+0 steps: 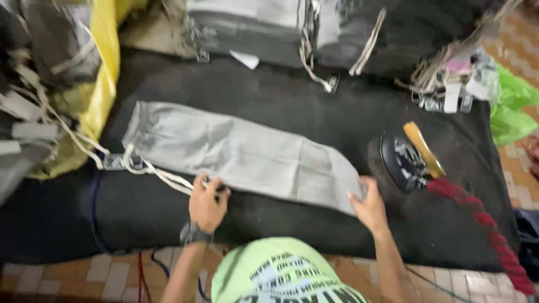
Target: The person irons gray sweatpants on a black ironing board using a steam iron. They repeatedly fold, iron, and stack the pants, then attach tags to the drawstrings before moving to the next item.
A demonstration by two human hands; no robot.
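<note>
a: where does the grey garment (247,154) lie?

b: in the middle of the frame, flat on a dark padded board (281,95), running from upper left down toward the lower right. the waistband end with its white drawstring (163,174) is on the left; the narrower end is on the right.

a: and the left hand (206,203)?

b: at the garment's lower edge, left of centre. the fingers are curled in, pinching the edge of the cloth right where the drawstring trails past. a dark watch (193,233) sits on that wrist.

a: the right hand (368,205)?

b: at the right end of the garment, fingers pressed down on the corner of the cloth. the picture is blurred, so i cannot tell whether it grips the corner or only holds it flat.

a: what is near it?

b: just to the right, a dark iron (405,161) with a yellowish handle rests on the board, apart from the hand. a red braided cord (488,230) runs from it toward the lower right corner.

a: anything else?

b: folded dark and grey garments (292,28) stacked along the top edge, a yellow bag (104,73) at upper left, a bundle of tags (449,84) at upper right with a green bag (514,109) beside it, and tiled floor (101,272) along the bottom.
</note>
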